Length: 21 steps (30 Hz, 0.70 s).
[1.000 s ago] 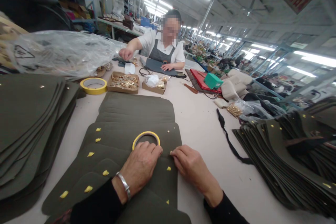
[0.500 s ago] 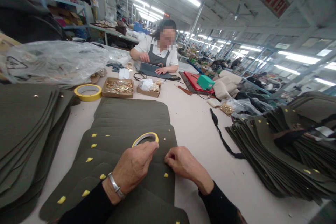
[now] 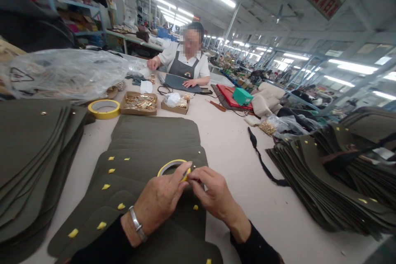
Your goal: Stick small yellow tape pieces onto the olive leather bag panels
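My left hand is closed around the near side of a roll of yellow tape, held just above overlapping dark olive fabric panels. Beside it my right hand pinches at the roll's right edge, its fingertips meeting those of the left; the tape's loose end seems to be between them but is too small to make out. Small yellow tape pieces dot the panels. Two small metal studs show near the panels' right edge.
A second yellow tape roll lies beside a cardboard box of metal parts. Panel stacks stand left and right. A black strap lies on the table. Across it, a co-worker handles a dark piece.
My right hand has moved up and left from the panel to the tape roll. The co-worker's one hand has reached out toward the left of the picture.
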Available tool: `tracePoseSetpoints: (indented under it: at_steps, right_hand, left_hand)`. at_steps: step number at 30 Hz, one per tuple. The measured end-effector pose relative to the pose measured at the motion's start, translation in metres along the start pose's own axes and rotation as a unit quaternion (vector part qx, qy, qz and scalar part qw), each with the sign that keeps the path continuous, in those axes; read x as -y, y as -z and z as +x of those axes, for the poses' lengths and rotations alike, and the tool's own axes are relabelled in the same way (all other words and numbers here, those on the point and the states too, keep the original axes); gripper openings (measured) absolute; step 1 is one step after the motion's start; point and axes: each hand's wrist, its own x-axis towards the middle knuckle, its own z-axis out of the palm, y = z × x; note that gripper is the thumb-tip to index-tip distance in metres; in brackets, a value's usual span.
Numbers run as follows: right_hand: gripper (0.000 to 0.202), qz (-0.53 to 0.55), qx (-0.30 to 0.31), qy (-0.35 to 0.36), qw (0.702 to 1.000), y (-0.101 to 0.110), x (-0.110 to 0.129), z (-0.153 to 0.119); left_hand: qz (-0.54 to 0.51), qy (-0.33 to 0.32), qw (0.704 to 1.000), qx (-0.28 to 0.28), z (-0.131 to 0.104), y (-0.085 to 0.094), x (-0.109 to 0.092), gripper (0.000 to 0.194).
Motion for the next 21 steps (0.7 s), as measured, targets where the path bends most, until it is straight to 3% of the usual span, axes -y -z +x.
tracePoseSetpoints:
  at_steps: [5,8,11,13,15,18,21]
  right_hand:
    - [0.018,-0.062,-0.023,0.047,0.997,-0.007,-0.008,-0.001]
    - [0.02,-0.093,-0.042,0.042,0.994,-0.009,-0.009,0.0]
    - [0.019,-0.094,-0.055,0.015,0.994,-0.011,-0.004,0.003]
    - [0.016,-0.056,-0.062,-0.054,0.995,-0.013,0.0,0.006]
    - [0.013,0.032,-0.064,-0.167,0.983,-0.014,0.001,0.009]
    - [0.012,0.173,-0.082,-0.327,0.925,-0.012,-0.013,0.012]
    - [0.021,0.225,-0.072,-0.397,0.887,-0.006,-0.037,0.01]
  left_hand:
    - [-0.019,0.001,1.0,0.02,0.0,-0.001,-0.002,0.031]
    - [-0.031,0.028,0.998,0.054,0.004,0.004,-0.002,0.019]
    - [-0.018,0.045,0.997,0.06,0.009,0.007,-0.002,0.02]
    - [-0.014,0.04,0.998,0.043,0.011,0.007,-0.001,0.022]
    - [-0.015,0.029,0.999,0.011,0.012,0.006,-0.003,0.024]
    - [-0.005,0.019,1.0,-0.016,0.011,0.003,-0.006,0.025]
    - [0.05,0.029,0.998,0.037,0.007,-0.001,-0.008,0.02]
